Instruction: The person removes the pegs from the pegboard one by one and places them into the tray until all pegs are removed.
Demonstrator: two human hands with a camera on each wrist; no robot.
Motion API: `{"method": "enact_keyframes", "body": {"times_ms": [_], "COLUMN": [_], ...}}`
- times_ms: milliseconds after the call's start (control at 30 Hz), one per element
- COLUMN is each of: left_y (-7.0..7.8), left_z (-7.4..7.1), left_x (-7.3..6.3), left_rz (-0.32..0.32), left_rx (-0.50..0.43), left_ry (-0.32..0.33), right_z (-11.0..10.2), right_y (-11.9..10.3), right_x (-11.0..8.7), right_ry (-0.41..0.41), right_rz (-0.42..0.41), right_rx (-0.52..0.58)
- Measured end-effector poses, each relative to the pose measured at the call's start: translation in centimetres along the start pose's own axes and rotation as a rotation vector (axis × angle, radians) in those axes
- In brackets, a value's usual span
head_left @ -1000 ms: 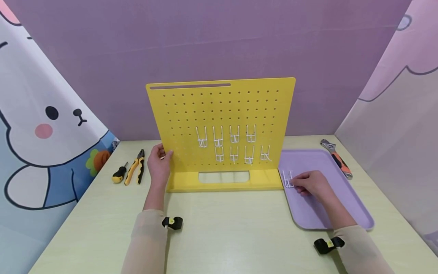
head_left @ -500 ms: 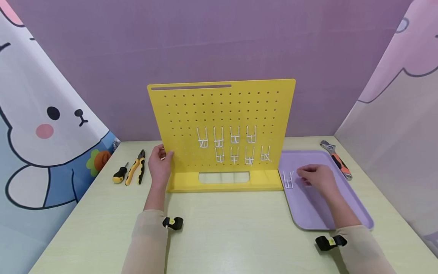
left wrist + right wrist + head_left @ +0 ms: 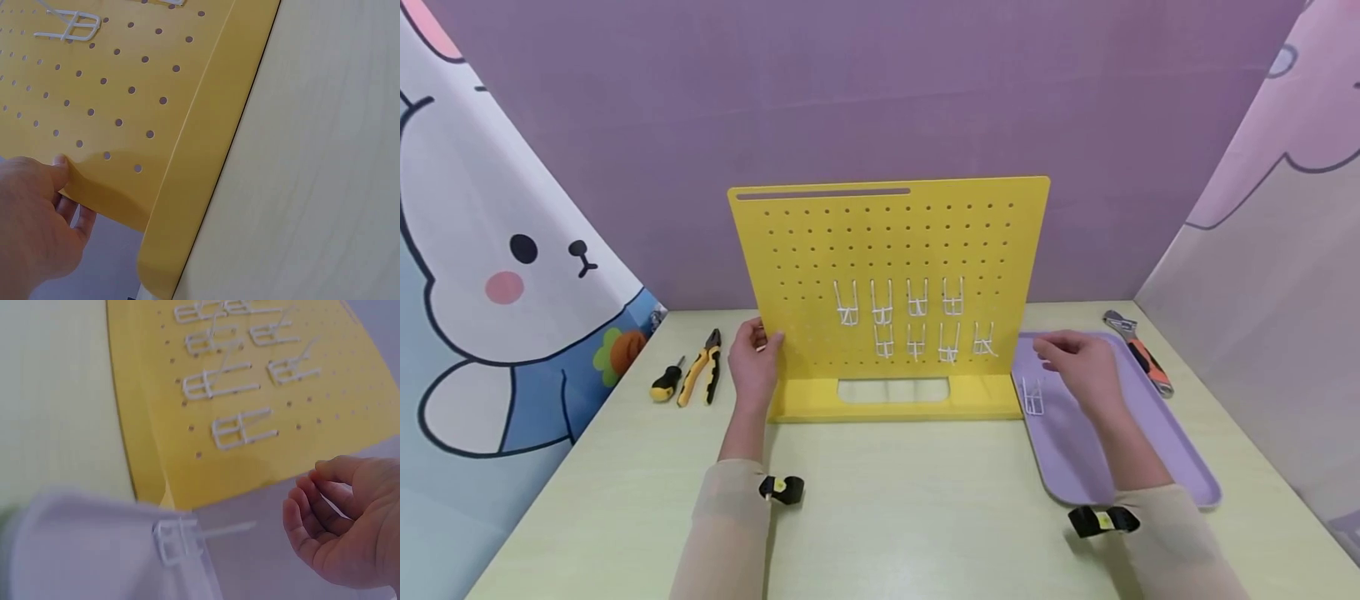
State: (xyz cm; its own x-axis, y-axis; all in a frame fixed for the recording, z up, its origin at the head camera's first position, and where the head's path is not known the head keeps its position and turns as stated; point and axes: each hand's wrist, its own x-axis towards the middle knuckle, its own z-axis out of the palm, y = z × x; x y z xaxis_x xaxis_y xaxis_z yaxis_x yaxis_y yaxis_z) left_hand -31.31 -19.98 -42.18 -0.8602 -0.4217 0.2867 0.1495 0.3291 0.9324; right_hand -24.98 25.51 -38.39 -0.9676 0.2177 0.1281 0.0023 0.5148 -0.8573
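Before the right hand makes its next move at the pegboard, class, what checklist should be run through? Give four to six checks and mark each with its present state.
1. Yellow pegboard standing upright on the table: ok.
2. Left hand steadies the pegboard at its left edge, thumb in front: ok.
3. Right hand free to pick something up: ok, fingers loosely curled, nothing held.
4. Loose white hook within reach on the purple tray: ok, lying near the tray's left edge, apart from the hand.
5. Eight hooks on the board fully seated in their holes: cannot tell.
6. Free holes left on the board: ok, upper rows bare.
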Motion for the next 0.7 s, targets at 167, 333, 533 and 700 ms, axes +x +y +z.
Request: {"method": "enact_keyframes", "body": {"times_ms": [167,333,533,700], "left_y": [-0.3,-0.5,-0.4,-0.4], "left_z": [0.1,0.1,0.1,0.0], "left_x": [0.0,0.1,0.1,0.0], "left_rz": [0.0,0.003,0.016,0.015], "left_rx": [0.005,0.001,0.006,-0.005], "left_ry": [0.003,0.003,-0.002,0.001], "right_z": [1.0,2.0,3.5,4.7], "right_y": [-1.5,-2.9,-4.1,-5.1], "right_x": [0.1,0.3,0.8,1.1], "right_ry": [0.014,0.04,0.047,0.033], "right_rz": [-0.017,-0.015,-0.074,-0.102], "right_rx": [0.055,0.111,0.222,0.291]}}
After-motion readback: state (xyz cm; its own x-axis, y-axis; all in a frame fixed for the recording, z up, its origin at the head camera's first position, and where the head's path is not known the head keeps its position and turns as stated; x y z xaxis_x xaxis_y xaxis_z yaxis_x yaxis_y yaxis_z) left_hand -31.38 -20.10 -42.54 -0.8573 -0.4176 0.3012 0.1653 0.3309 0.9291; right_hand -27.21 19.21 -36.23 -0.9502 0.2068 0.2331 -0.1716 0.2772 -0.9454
